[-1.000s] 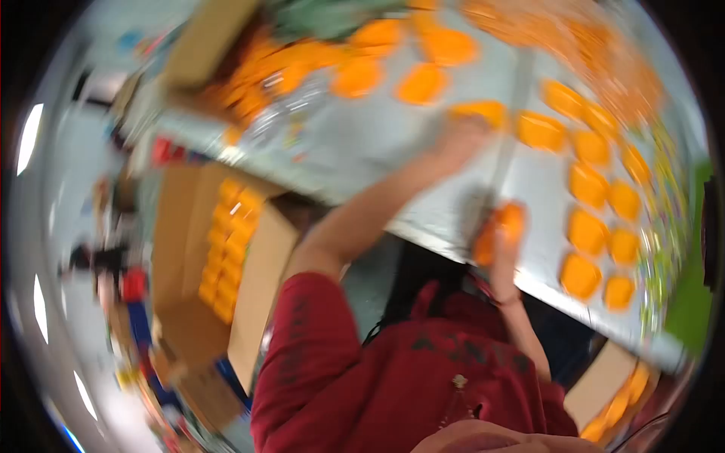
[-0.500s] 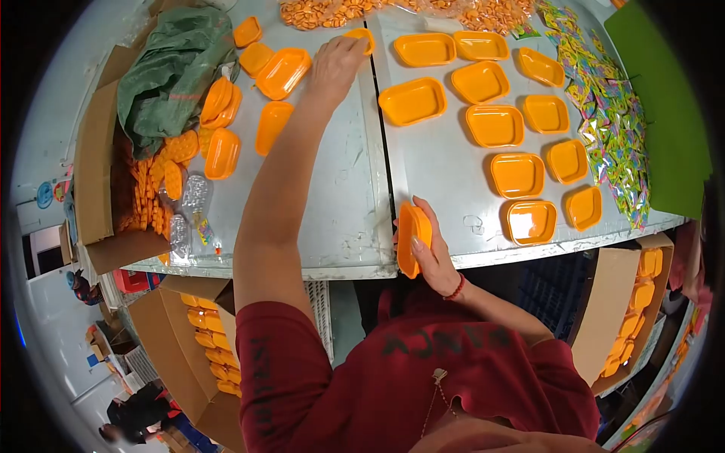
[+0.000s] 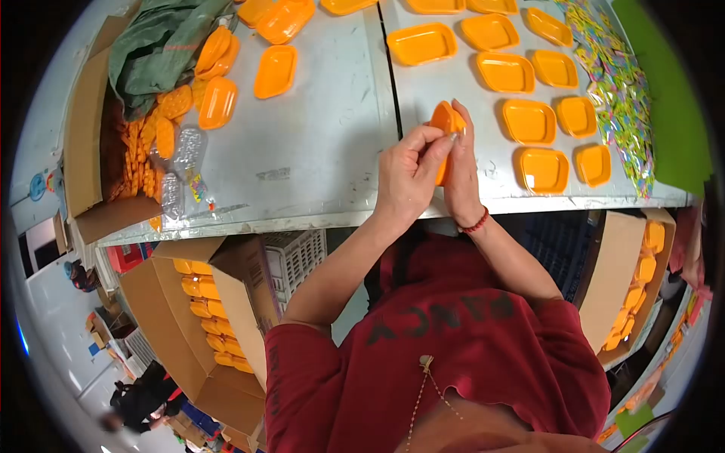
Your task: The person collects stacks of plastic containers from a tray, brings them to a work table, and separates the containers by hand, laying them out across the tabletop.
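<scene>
Nearest to us are our dark red shirt [image 3: 445, 302] and the beaded necklace [image 3: 414, 400] hanging over it. Past the shirt, our forearms come together at the near edge of the grey table [image 3: 302, 143], close to its dark seam. Our left hand [image 3: 408, 177] and right hand [image 3: 462, 170] meet around an orange container [image 3: 447, 117], which we hold on edge above the tabletop: left fingers and thumb grip its side, while the right palm and fingers back the other. We cannot tell whether more than one is nested there. A red bracelet [image 3: 476, 220] circles our right wrist. Below table height, an open cardboard box [image 3: 170, 325] on the left and another box [image 3: 604, 264] on the right hold orange containers, and a grey crate [image 3: 298, 260] sits beside the left one. On the tabletop, open orange trays [image 3: 529, 122] lie in loose rows right of the seam, and a few more trays [image 3: 219, 103] lie to its left. Beyond those on the left, clear plastic pieces [image 3: 189, 151] lie beside orange pieces [image 3: 136, 158] in a tabletop carton [image 3: 87, 113], with a green sack [image 3: 151, 57] over it. Toward the right edge are colourful packets [image 3: 619, 98], next to a green panel [image 3: 664, 98].
</scene>
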Demonstrator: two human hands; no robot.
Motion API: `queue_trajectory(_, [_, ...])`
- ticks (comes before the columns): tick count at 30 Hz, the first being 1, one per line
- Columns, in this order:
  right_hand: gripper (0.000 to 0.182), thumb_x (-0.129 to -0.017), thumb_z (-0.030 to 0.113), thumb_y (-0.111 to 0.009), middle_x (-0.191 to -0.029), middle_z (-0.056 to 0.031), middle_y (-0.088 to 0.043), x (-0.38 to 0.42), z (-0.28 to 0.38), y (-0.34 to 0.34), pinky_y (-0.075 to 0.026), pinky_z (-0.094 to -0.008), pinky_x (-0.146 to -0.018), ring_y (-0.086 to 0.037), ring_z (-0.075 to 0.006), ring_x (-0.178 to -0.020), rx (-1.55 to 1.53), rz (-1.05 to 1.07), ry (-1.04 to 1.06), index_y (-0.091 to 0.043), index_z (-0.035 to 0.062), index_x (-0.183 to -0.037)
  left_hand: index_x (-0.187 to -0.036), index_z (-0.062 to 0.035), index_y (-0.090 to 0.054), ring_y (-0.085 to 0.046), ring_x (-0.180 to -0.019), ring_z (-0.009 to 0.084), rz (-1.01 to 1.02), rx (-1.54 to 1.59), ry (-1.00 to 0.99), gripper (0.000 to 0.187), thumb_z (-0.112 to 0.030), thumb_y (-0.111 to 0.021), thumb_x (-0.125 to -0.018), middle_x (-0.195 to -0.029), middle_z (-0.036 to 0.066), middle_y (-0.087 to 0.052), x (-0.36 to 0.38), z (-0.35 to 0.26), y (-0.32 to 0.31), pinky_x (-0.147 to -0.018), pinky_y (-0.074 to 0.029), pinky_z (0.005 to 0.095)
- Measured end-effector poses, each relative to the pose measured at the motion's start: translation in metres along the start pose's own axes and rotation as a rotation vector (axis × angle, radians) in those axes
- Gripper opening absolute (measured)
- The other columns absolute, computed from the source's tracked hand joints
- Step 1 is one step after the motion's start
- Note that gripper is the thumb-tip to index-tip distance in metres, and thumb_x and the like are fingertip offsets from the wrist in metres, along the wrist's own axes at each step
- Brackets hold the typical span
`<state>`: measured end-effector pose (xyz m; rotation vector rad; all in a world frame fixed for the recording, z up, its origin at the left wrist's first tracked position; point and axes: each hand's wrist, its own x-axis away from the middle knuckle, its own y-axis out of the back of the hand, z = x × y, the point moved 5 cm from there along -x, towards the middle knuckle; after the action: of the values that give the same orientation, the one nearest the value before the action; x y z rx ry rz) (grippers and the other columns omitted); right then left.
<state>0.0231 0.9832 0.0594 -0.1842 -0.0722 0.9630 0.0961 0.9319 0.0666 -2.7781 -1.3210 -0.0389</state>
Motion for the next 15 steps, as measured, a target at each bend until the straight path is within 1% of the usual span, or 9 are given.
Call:
queue_trajectory(1, [0.054, -0.095, 0.038, -0.026, -0.118, -0.0121, -0.041, 0.001, 0.000, -0.001, -0.034, -0.0273, -0.091, -0.043, -0.0185, -0.105, 0.013, -0.015, -0.004, -0.015, 0.0031, -0.135, -0.092, 0.0019, -0.054, -0.051, -0.076, 0.0038, 0.015, 0.012, 0.006, 0.011, -0.008, -0.051, -0.088, -0.082, 0.000, -0.057, 0.002, 0.000, -0.003, -0.069, -0.042, 0.0182])
queue_trajectory(3, [0.053, -0.095, 0.036, -0.026, -0.113, -0.0104, -0.043, 0.005, 0.002, 0.000, -0.034, -0.0259, -0.089, -0.044, -0.0175, -0.102, 0.059, -0.017, 0.044, -0.014, 0.0030, -0.135, -0.087, 0.0013, -0.055, -0.045, -0.063, 0.0035, -0.117, 0.062, -0.111, 0.012, -0.010, -0.054, -0.086, -0.067, 0.000, -0.054, 0.008, -0.008, -0.003, -0.056, -0.040, 0.0191])
queue_trajectory(4, [0.055, -0.094, 0.036, -0.029, -0.107, -0.0101, -0.045, 0.008, 0.010, -0.003, -0.036, -0.0261, -0.085, -0.045, -0.0177, -0.097, -0.037, 0.006, 0.042, -0.013, 0.0021, -0.134, -0.088, 0.0021, -0.054, -0.045, -0.066, 0.0028, -0.120, 0.100, -0.107, 0.012, -0.010, -0.052, -0.088, -0.072, -0.001, -0.055, 0.011, -0.013, -0.004, -0.059, -0.040, 0.0180])
queue_trajectory(5, [0.055, -0.094, 0.036, -0.029, -0.107, -0.0101, -0.045, 0.011, 0.014, -0.002, -0.036, -0.0261, -0.085, -0.045, -0.0177, -0.097, -0.023, -0.009, 0.033, -0.013, 0.0021, -0.134, -0.088, 0.0021, -0.054, -0.045, -0.066, 0.0028, -0.108, 0.114, -0.094, 0.012, -0.010, -0.052, -0.088, -0.072, -0.001, -0.055, 0.015, -0.018, -0.006, -0.059, -0.040, 0.0180])
queue_trajectory(7, [0.058, -0.093, 0.037, -0.032, -0.103, -0.0109, -0.045, 0.013, 0.022, -0.004, -0.037, -0.0270, -0.083, -0.046, -0.0186, -0.091, 0.039, 0.050, 0.093, -0.012, 0.0015, -0.134, -0.089, 0.0023, -0.054, -0.046, -0.068, 0.0027, -0.137, 0.087, -0.188, 0.012, -0.009, -0.050, -0.089, -0.074, -0.001, -0.055, 0.022, -0.031, -0.003, -0.061, -0.040, 0.0171])
queue_trajectory(8, [0.065, -0.090, 0.049, -0.032, -0.118, -0.0125, -0.040, 0.015, 0.022, -0.004, -0.035, -0.0288, -0.090, -0.043, -0.0184, -0.105, 0.065, 0.077, 0.090, -0.011, 0.0088, -0.137, -0.090, 0.0021, -0.054, -0.046, -0.067, 0.0026, -0.134, 0.137, -0.194, 0.011, -0.009, -0.050, -0.089, -0.075, -0.001, -0.055, 0.025, -0.033, -0.002, -0.061, -0.040, 0.0168])
queue_trajectory(12, [0.066, -0.090, 0.049, -0.033, -0.118, -0.0123, -0.041, 0.021, 0.033, -0.007, -0.036, -0.0284, -0.089, -0.043, -0.0178, -0.104, 0.088, 0.066, 0.171, -0.010, 0.0083, -0.137, -0.090, 0.0021, -0.053, -0.045, -0.066, 0.0027, -0.144, 0.149, -0.268, 0.011, -0.008, -0.049, -0.089, -0.075, -0.001, -0.054, 0.033, -0.048, -0.003, -0.061, -0.040, 0.0167])
queue_trajectory(14, [0.061, -0.092, 0.041, -0.036, -0.117, -0.0123, -0.041, 0.022, 0.034, -0.007, -0.036, -0.0287, -0.089, -0.043, -0.0168, -0.103, 0.034, 0.086, 0.211, -0.011, 0.0078, -0.137, -0.089, 0.0015, -0.052, -0.045, -0.065, 0.0040, -0.157, 0.206, -0.229, 0.008, -0.006, -0.049, -0.089, -0.072, 0.000, -0.053, 0.036, -0.050, -0.005, -0.060, -0.040, 0.0180])
queue_trajectory(15, [0.061, -0.092, 0.041, -0.036, -0.117, -0.0123, -0.041, 0.023, 0.035, -0.007, -0.036, -0.0287, -0.089, -0.043, -0.0168, -0.103, 0.034, 0.085, 0.213, -0.011, 0.0078, -0.137, -0.089, 0.0015, -0.052, -0.045, -0.065, 0.0040, -0.156, 0.206, -0.230, 0.008, -0.006, -0.049, -0.089, -0.072, 0.000, -0.053, 0.035, -0.048, -0.005, -0.060, -0.040, 0.0180])
